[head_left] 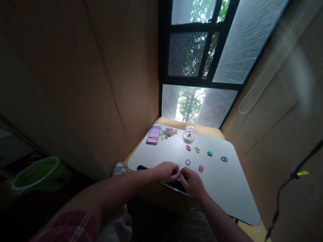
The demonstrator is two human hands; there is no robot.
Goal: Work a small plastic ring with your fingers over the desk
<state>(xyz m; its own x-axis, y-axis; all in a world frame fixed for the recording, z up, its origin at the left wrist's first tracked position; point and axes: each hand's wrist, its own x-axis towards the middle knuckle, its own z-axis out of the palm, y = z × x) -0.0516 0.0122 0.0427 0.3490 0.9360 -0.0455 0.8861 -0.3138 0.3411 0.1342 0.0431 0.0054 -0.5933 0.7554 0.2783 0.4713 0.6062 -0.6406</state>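
My left hand and my right hand meet at the white table's near edge. Fingertips of both pinch one small pale-bluish thing, mostly hidden between them. Just beyond lie a purple band and a pink bundle of bands. Farther back, red bands, yellow bands, green bands and blue bands form separate small groups. A mixed pile of colored bands sits at the back left.
Beside the pile is a pixelated purple package. A clear round container stands at the table's back, below the window. A green basket is at far left; a dark cable hangs at right.
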